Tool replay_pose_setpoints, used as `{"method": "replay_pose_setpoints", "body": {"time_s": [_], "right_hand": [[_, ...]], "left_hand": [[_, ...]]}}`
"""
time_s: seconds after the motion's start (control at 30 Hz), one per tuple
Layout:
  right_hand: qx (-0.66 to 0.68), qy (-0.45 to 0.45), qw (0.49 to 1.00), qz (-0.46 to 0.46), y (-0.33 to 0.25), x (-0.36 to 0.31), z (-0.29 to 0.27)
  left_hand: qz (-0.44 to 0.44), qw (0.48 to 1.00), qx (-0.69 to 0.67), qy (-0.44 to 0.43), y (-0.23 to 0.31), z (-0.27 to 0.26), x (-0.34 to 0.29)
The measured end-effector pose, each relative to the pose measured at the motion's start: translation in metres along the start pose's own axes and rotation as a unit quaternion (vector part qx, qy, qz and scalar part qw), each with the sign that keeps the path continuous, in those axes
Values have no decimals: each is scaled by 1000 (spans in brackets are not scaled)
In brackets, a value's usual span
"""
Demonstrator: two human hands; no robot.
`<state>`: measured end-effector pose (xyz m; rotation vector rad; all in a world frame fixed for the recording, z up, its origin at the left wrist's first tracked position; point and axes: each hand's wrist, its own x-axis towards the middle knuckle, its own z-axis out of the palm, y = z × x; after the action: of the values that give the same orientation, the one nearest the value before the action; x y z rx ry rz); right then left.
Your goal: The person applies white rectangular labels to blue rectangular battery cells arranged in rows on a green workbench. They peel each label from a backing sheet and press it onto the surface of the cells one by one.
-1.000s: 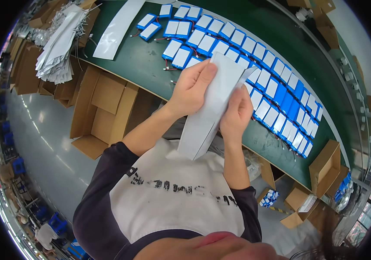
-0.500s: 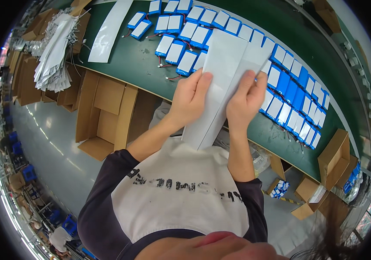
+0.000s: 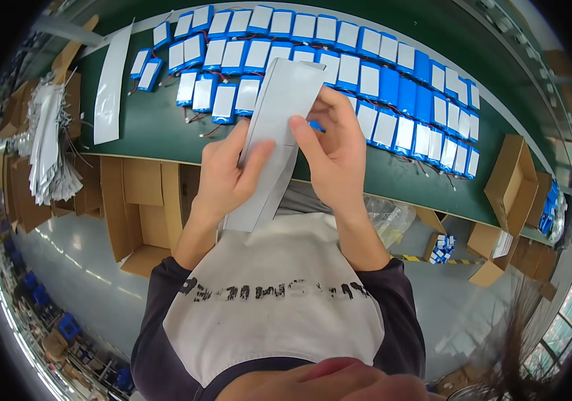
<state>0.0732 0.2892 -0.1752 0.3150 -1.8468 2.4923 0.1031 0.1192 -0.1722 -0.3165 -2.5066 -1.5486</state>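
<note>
Both my hands hold a long pale grey sheet strip [image 3: 279, 113] upright over the edge of a green table [image 3: 145, 127]. My left hand [image 3: 229, 177] grips its lower left side, with the thumb pressed on the front. My right hand [image 3: 332, 150] pinches its right edge near the middle. Behind the strip, rows of blue and white flat battery packs [image 3: 379, 73] with thin wires lie across the table.
A second grey strip [image 3: 110, 83] lies at the table's left end. Open cardboard boxes [image 3: 135, 207] stand on the floor below the table, another box [image 3: 513, 184] at the right. A stack of silvery sheets [image 3: 48, 147] is at the far left.
The strip and both hands have shifted left and down in view, toward my body. My right thumb now lies across the front of the strip.
</note>
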Motion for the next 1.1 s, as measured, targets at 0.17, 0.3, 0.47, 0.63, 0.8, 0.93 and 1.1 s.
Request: {"method": "replay_pose_setpoints", "body": {"time_s": [0.17,0.3,0.47,0.63,0.8,0.93,1.1], "right_hand": [[43,-2,998,54,1,0,-11],[78,-19,993,87,2,-3,-14],[69,-47,990,118,0,-4,-23],[92,-56,981,159,-3,-6,-24],[92,-80,983,140,0,-11,-24],[100,-75,982,141,-8,-9,-23],[83,-50,987,129,-26,-17,-22]], "left_hand": [[-59,993,-41,-90,2,-3,-8],[-69,991,-49,-99,-3,-5,-6],[-88,989,-57,-103,-7,-3,-8],[-58,990,-55,-119,-10,-7,-11],[-107,986,-27,-125,-9,-8,-11],[-114,987,5,-111,-5,-5,-14],[-78,991,68,-88,0,-2,-19]]}}
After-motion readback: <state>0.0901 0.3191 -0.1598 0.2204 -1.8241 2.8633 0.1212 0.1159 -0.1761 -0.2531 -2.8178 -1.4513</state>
